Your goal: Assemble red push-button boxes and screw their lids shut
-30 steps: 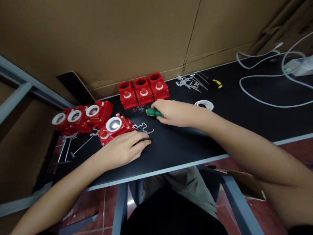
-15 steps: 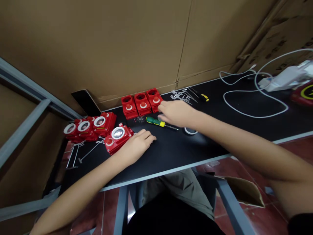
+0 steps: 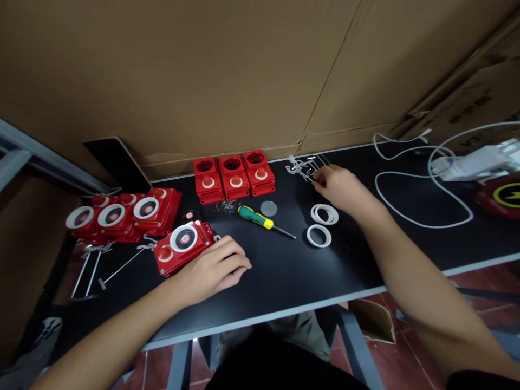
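Note:
My left hand [image 3: 217,271] lies on the black table, fingers loosely bent and apparently holding nothing. Its wrist side is against a red box [image 3: 173,257] with a round white-rimmed window and a red knob. At the back, my right hand [image 3: 339,187] has its fingertips pinched together among thin metal rods and white chains [image 3: 298,165]; whatever is between them is hidden. Nearer than that hand lie white rings [image 3: 319,236]. A screwdriver with a green and yellow handle [image 3: 254,216] and a clear round disc [image 3: 268,208] lie between my hands.
Three red boxes with open round holes [image 3: 233,181] stand along the cardboard wall [image 3: 227,81]. Three more with white rims [image 3: 111,216] are at the left, by a dark panel [image 3: 117,162]. A white cable [image 3: 406,219] loops at the right. The table's front edge [image 3: 276,311] runs below.
My right hand has moved away from the red boxes to the metal rods, right and back. The white rings and clear disc now show. My left hand stays beside the red box; the view has shifted.

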`<move>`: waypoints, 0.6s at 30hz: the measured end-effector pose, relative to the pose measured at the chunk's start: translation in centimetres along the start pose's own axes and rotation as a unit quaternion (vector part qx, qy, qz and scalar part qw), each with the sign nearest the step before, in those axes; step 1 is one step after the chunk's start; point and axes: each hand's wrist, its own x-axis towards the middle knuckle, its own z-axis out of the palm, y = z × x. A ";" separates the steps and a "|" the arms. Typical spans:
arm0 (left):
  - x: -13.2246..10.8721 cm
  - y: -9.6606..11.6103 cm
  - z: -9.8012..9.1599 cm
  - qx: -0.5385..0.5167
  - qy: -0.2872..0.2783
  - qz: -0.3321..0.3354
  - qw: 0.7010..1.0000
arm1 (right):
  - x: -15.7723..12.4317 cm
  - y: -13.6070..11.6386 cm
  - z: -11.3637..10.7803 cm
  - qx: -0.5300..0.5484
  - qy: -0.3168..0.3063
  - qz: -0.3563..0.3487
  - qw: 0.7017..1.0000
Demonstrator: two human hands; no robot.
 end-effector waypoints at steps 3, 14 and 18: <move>-0.2 -0.3 -0.1 -0.007 -0.008 -0.005 1.000 | 0.2 0.9 0.4 0.036 0.004 0.026 0.999; 0.3 1.0 0.2 -0.009 0.054 0.011 0.998 | 0.1 0.3 -0.4 0.113 0.034 0.039 0.992; 0.1 0.9 0.0 0.012 0.050 0.018 0.999 | -0.3 -0.6 -1.1 0.142 0.066 0.056 0.986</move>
